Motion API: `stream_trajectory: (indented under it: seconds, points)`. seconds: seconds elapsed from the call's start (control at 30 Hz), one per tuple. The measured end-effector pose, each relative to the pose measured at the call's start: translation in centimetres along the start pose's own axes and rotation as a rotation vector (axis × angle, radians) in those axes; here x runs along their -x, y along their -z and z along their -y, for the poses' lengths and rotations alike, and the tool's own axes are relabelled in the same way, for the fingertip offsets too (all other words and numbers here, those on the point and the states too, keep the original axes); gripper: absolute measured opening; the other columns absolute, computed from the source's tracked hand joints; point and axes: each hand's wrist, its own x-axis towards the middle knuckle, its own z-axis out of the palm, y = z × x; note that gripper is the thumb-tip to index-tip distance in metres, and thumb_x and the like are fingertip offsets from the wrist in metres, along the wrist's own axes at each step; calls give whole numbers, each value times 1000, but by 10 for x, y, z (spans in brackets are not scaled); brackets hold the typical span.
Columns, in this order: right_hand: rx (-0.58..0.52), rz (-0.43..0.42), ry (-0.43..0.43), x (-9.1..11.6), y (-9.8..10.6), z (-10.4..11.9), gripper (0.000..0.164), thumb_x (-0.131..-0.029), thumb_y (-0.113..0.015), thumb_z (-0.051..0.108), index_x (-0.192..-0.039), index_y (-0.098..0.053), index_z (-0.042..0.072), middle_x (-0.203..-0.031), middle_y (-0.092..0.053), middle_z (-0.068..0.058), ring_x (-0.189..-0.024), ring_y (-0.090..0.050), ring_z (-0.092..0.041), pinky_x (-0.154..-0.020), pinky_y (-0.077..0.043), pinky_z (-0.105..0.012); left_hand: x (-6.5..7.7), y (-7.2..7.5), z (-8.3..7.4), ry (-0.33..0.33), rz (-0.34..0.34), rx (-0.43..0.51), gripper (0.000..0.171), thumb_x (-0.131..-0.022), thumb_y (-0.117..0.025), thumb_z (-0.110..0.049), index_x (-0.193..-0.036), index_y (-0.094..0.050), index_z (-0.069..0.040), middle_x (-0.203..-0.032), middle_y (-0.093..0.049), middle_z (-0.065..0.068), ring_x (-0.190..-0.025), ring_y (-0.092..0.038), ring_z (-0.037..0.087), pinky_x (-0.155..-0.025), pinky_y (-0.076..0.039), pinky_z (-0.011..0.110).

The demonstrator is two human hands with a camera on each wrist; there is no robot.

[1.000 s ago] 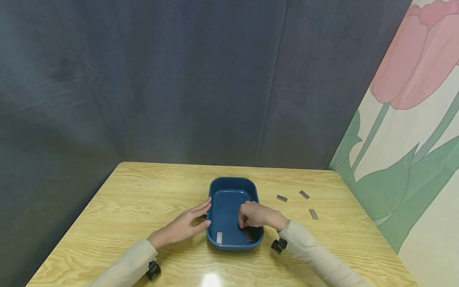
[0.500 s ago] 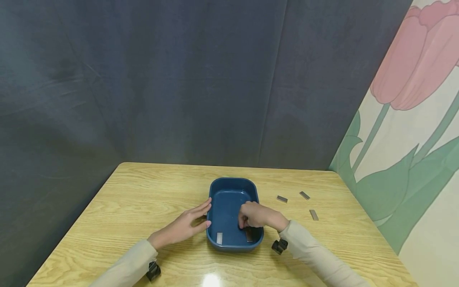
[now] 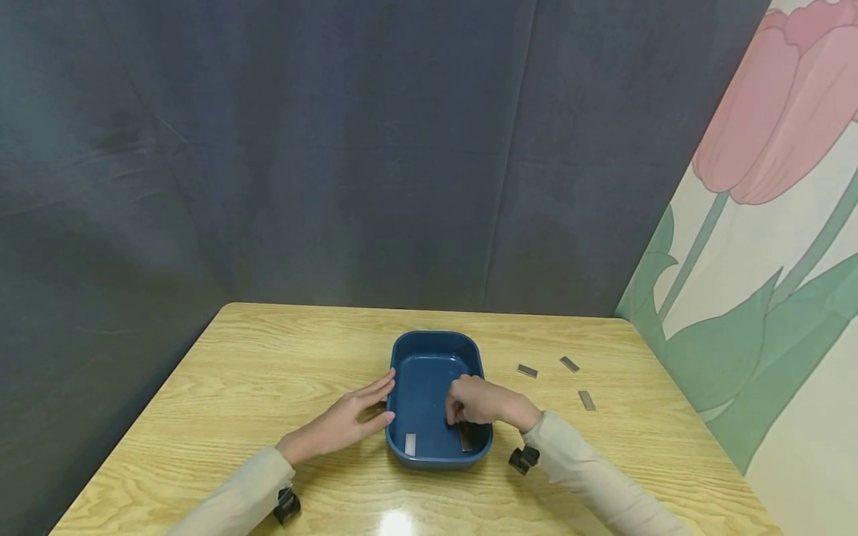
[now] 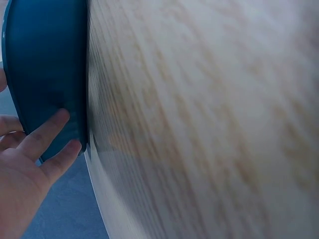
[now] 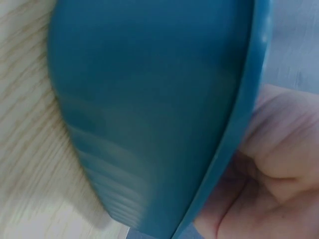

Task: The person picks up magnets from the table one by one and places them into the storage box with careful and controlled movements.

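Observation:
A deep blue rectangular tub stands on the wooden table between both hands. My left hand rests its spread, fairly straight fingers on the tub's left side; in the left wrist view, fingertips touch the outer wall. My right hand reaches over the right rim with curled fingers, fingertips low inside. Beside them a dark flat rectangular piece lies on the tub floor, partly under the hand. Whether the fingers grip anything I cannot tell. A pale silvery flat piece lies in the tub's near left corner.
To the right of the tub, three small grey rectangular pieces lie on the table: one nearest the tub, one farther back and one closer to the front. A dark curtain hangs behind; a tulip-painted wall borders the right.

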Motion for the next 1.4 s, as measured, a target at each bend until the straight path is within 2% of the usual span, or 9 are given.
stream_trajectory:
  seconds: [0.27,0.53,0.77,1.13,1.4]
  points:
    - [12,-8,-9,1,2,0,23,-88,-69,-8,-79,-77,11,-79,-70,8,-79,-63,-5,-72,-53,-21,0,0,1,-4,3,-1,69,-103,-52,-44,-154,-31,-2,-164,-16,4,-145,-24,21,-113,-31,47]
    - [13,-46,59,6,13,-2,22,-86,-68,-13,-81,-77,6,-81,-72,2,-79,-66,-10,-70,-54,-20,-1,0,3,-5,-1,-10,71,-102,-52,-46,-154,-31,-2,-164,-17,4,-145,-24,20,-113,-31,45]
    - [15,-48,39,9,17,-3,23,-87,-66,-14,-82,-77,6,-81,-71,3,-78,-65,-8,-70,-54,-20,-1,0,2,-12,-1,-12,71,-102,-51,-46,-154,-31,-2,-164,-17,5,-145,-23,20,-113,-30,46]
    - [-17,-79,85,15,25,-4,23,-87,-64,-16,-85,-77,3,-84,-71,1,-78,-66,-9,-69,-54,-20,0,0,0,-9,-3,-9,71,-102,-52,-46,-154,-31,-2,-164,-17,6,-145,-25,20,-113,-31,45]
    - [-67,-78,81,16,27,-7,21,-88,-63,-14,-89,-77,2,-86,-72,1,-77,-64,-5,-70,-54,-19,0,0,1,-3,-2,-8,71,-102,-52,-46,-154,-30,-2,-164,-16,5,-145,-25,20,-112,-32,45]
